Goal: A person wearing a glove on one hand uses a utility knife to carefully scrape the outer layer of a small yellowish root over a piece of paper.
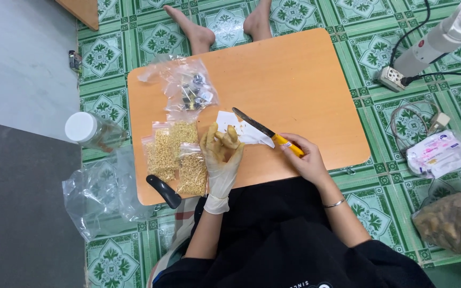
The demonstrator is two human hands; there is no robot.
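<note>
Black-clothed lap [273, 234] sits at near edge of low orange wooden table [305, 74]. L hand [221, 154], in a pale thin glove, curls round a knobbly yellowish root piece [231, 137], pinching it above the table's front-middle. R hand [306, 157], bare, grips yellow-handled knife [265, 130], blade over white paper scrap [244, 130]. Far-right half of tabletop open. Clear zip bags of tan bits [177, 157] just L of glove; clear bag w/ dark small items [190, 88] behind. Black handle [164, 191] at front edge. White-capped clear jar [93, 130] off L edge.

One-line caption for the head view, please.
Gloved left hand holds a pale root piece over the orange wooden board; bare right hand grips a yellow-handled knife.
</note>
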